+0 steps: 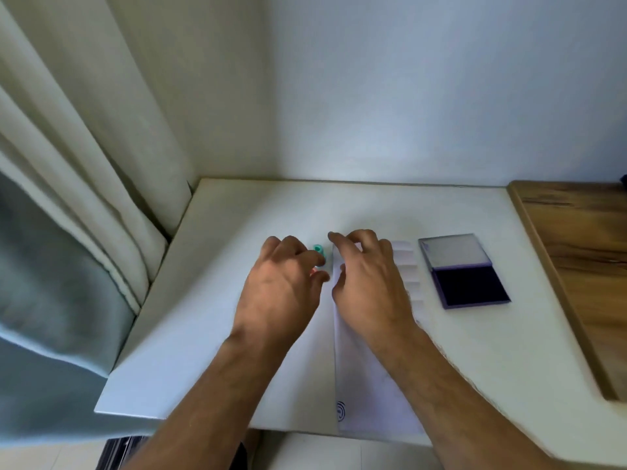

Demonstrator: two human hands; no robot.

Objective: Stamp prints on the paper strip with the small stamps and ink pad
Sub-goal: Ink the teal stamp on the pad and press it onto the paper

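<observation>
A long white paper strip (366, 395) lies on the white table (210, 317), running from the front edge toward the back, with a blue spiral print (341, 410) near its front left corner. A small green stamp (319, 252) stands just left of the strip's far end; something pinkish shows below it, mostly hidden by my fingers. My left hand (285, 283) hovers at the stamps, fingers curled toward them; whether it holds one is hidden. My right hand (366, 279) hovers over the strip with fingers loosely bent. The open ink pad (468, 286), dark blue, lies to the right.
A folded, stepped part of the paper (407, 266) shows between my right hand and the ink pad. A wooden surface (583, 252) adjoins the table on the right. Curtains (84, 198) hang at the left, and a white wall stands behind the table.
</observation>
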